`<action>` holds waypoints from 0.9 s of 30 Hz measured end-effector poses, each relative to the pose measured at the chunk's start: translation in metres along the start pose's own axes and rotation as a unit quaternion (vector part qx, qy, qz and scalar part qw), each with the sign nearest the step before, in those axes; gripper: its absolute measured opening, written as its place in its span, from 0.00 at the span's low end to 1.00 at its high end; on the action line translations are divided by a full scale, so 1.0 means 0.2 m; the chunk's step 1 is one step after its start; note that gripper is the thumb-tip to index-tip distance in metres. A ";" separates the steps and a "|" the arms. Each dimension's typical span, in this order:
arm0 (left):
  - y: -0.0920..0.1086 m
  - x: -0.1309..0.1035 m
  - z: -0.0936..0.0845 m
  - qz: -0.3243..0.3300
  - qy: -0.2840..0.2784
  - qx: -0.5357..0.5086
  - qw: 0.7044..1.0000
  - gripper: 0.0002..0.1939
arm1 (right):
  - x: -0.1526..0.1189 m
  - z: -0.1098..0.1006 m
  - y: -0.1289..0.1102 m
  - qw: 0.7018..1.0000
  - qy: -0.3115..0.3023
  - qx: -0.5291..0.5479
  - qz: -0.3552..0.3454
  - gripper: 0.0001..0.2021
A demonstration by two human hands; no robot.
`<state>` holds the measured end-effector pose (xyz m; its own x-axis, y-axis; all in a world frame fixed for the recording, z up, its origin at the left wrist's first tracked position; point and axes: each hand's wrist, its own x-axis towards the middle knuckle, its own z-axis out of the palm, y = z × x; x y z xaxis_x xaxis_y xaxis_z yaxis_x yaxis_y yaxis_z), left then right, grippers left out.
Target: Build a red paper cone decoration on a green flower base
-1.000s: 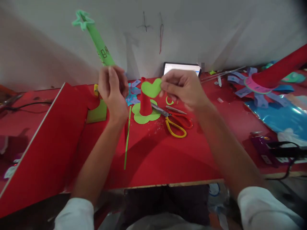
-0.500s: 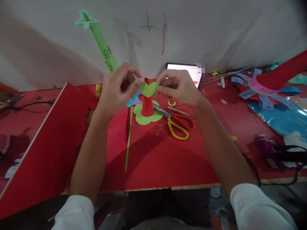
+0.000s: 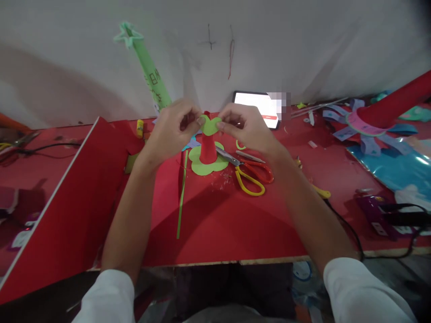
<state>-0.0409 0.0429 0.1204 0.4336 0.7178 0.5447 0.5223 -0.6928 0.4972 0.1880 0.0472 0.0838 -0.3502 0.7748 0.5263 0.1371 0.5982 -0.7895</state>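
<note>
Between both hands is a small light-green paper heart (image 3: pixel 211 126). My left hand (image 3: pixel 177 128) pinches its left lobe, and my right hand (image 3: pixel 247 128) pinches the right one. Just behind the heart rises a red paper cone (image 3: pixel 208 150), its tip showing above the heart. Whether heart and cone touch, I cannot tell. The cone stands upright on a green flower-shaped paper base (image 3: pixel 205 168). Scissors (image 3: pixel 251 179) with one yellow and one red handle lie to the right, blades against the base. A narrow green paper strip (image 3: pixel 182 197) lies to the left.
A tablet (image 3: pixel 259 105) leans on the wall. At left, a red board (image 3: pixel 57 211) stands slanted near a yellow glue stick (image 3: pixel 140 128) and a green paper tube (image 3: pixel 151 74). A purple box (image 3: pixel 377 215) and blue plastic packet (image 3: pixel 393 166) lie at right, with a black cable.
The heart stays pinched in both hands, with its lobes now more upright in front of the cone. My left hand has shifted slightly right; the whole view has tilted a little.
</note>
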 end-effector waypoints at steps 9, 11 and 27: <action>-0.04 0.00 -0.01 0.012 -0.002 -0.006 1.000 0.06 | 0.02 0.07 0.06 0.996 0.078 -0.027 -0.024 0.09; -0.04 0.00 -0.01 0.009 -0.004 -0.014 1.000 0.06 | 0.02 0.08 0.08 0.997 0.070 0.007 -0.013 0.11; -0.08 0.01 0.03 -0.014 0.004 0.038 0.999 0.06 | 0.03 0.09 0.13 0.996 0.077 0.038 -0.002 0.18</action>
<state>-0.0441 0.0557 0.1081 0.4133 0.7355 0.5368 0.5879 -0.6657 0.4595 0.1723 0.0649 0.0605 -0.2027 0.7987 0.5666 0.0632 0.5881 -0.8063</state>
